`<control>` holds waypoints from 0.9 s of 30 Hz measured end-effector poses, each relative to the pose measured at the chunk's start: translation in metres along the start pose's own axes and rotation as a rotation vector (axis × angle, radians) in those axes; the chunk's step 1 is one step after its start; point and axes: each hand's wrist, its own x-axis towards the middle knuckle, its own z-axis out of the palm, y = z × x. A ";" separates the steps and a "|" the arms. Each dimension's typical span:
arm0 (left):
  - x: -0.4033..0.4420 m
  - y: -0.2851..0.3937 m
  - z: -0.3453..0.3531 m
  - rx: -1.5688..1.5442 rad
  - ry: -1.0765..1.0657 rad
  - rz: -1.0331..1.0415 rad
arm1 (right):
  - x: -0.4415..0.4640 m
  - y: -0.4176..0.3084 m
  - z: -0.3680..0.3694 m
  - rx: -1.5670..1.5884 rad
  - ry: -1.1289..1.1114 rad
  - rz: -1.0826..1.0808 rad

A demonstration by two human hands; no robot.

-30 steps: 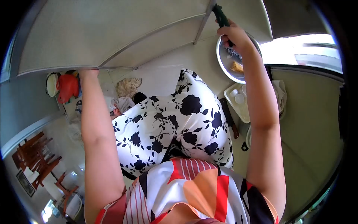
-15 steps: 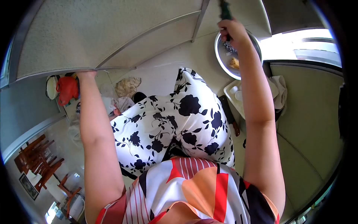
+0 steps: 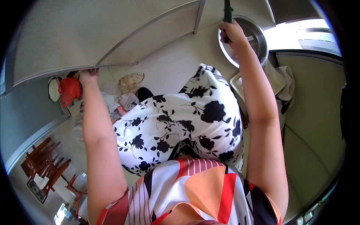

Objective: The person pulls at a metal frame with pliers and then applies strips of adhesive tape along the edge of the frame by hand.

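Note:
My right hand (image 3: 233, 33) is closed around a long, dark green thing (image 3: 228, 13) that points up and away; its kind is unclear. Beneath that hand a round metal basin (image 3: 263, 41) stands on the floor, partly covered by my forearm. At the left, my left hand (image 3: 89, 76) is at the lower edge of a large grey panel (image 3: 123, 33), its fingers curled against the edge and partly hidden. Beside this hand hang a red bag (image 3: 70, 91) and a round, pale thing with a dark rim (image 3: 54, 89).
A pale tray (image 3: 237, 84) lies near my right knee, with a brown handle (image 3: 245, 123) below it. A beige cloth (image 3: 131, 82) and crumpled fabric (image 3: 128, 101) lie by my dark shoe (image 3: 144, 93). Wooden chairs (image 3: 43, 161) stand lower left; a greenish panel (image 3: 311, 112) is at the right.
My view has shifted and my knees appear further right. The right hand stays over the basin, still gripping the green thing. More of my left fingers shows at the panel's edge.

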 end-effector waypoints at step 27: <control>0.068 -0.162 -0.004 -0.097 -0.119 -0.154 | 0.103 0.139 0.032 -0.286 -0.068 0.383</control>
